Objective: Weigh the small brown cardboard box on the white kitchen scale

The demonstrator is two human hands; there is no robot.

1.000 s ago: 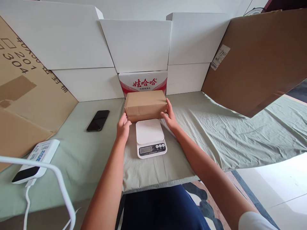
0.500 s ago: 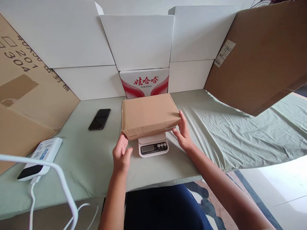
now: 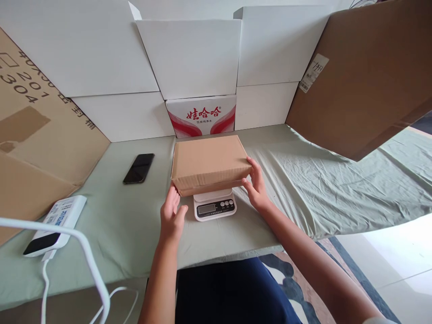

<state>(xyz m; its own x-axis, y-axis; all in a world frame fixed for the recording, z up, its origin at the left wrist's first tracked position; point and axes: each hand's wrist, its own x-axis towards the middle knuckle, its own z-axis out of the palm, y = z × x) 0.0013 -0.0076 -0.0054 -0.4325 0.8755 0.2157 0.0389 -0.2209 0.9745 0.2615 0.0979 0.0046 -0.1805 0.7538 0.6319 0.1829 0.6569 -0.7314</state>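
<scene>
The cardboard box [image 3: 209, 157], the only small one we saw, sat over the plate of one white kitchen scale [image 3: 216, 216], in the middle of the table [image 3: 148, 234], between the back boxes and the front edge. Two hands had hold of it. Our left hand [image 3: 173, 213] was part-open: its fingers bent against the box's lower front-left corner, while the thumb stood free. Our right hand [image 3: 257, 191] was part-open too, with its fingers along the box's right side and its thumb at the lower front edge. We could not tell how much of the weight rested on the scale.

In front of the box we counted one display [image 3: 206, 209] and three round buttons [image 3: 226, 203] on the scale. To the left lay one black phone [image 3: 138, 168]; nearer the front edge, also on the left, we had one white device [image 3: 62, 216] with a white cable [image 3: 46, 279] plugged into it. One thick white tube [image 3: 88, 252] curved across the front left.

Along the back edge we counted five plain white boxes [image 3: 189, 58], three above and two below, with one red-printed carton [image 3: 201, 116] between the lower two. Two large brown cardboard pieces stood beside them, one left [image 3: 40, 153] and one right [image 3: 367, 81], the latter bearing one label [image 3: 313, 73].
</scene>
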